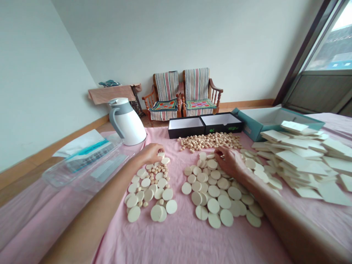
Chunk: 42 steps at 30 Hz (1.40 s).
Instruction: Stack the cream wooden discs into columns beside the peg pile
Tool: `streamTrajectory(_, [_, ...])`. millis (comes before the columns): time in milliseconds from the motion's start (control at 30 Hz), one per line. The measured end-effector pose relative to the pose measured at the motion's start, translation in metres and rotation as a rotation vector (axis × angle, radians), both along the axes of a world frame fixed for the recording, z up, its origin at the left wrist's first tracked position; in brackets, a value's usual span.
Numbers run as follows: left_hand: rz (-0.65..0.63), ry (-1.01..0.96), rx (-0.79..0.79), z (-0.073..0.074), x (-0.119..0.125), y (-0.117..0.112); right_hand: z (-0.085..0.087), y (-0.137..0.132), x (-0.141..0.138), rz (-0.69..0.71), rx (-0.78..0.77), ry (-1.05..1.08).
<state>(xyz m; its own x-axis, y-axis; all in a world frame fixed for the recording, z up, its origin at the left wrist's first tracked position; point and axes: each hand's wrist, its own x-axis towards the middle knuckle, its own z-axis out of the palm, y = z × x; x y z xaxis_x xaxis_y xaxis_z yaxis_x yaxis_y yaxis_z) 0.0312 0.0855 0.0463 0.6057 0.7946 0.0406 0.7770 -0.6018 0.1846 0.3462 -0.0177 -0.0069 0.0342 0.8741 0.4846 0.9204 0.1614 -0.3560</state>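
Observation:
My left hand (152,153) is closed in a pinch at the far end of the left group, its fingertips on a pale round wooden disc (161,155). Below it lie more discs (145,182) with small wooden beads (158,169) among and on them. Over the far edge of a larger heap of plain discs (213,190) is my right hand (230,160), fingers curled down and pressed together. Its fingertips touch the heap, and what they hold, if anything, is hidden.
A bead pile (210,141) lies before two black boxes (185,127). At right, square wooden pieces (305,157) stack against a teal box (253,128). A white jug (129,124) and clear plastic container (82,165) stand left on the pink cloth (176,242).

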Motion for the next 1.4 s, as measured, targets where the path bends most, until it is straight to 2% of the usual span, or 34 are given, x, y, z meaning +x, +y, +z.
streamTrajectory(167, [-0.114,-0.284,-0.239,0.015,0.01,-0.014,0.002,-0.001,-0.001,-0.001,-0.007,-0.005])
streamTrajectory(267, [-0.083,-0.271,-0.169,0.014,0.011,-0.016,0.002,-0.001,-0.001,0.007,-0.015,-0.001])
streamTrajectory(400, [-0.058,-0.146,-0.05,-0.001,0.005,-0.012,0.002,-0.001,0.0,0.016,-0.01,-0.003])
streamTrajectory(567, [-0.111,-0.121,-0.112,-0.013,0.001,-0.009,0.001,-0.001,0.0,0.008,-0.014,-0.009])
streamTrajectory(733, [-0.066,-0.11,-0.079,-0.014,0.004,-0.01,0.0,0.0,0.0,0.01,-0.017,-0.014])
streamTrajectory(967, [0.138,-0.167,0.006,-0.011,0.011,-0.014,0.002,-0.002,-0.001,0.011,-0.018,-0.011])
streamTrajectory(1167, [-0.019,-0.37,-0.186,0.005,0.021,-0.026,0.001,-0.001,-0.001,0.018,-0.022,-0.024])
streamTrajectory(1267, [-0.028,-0.238,-0.106,0.003,0.019,-0.027,0.0,-0.001,0.0,0.017,-0.023,-0.025])
streamTrajectory(1400, [-0.048,-0.014,-0.019,-0.009,0.014,-0.025,0.001,-0.001,0.0,0.022,-0.034,-0.034])
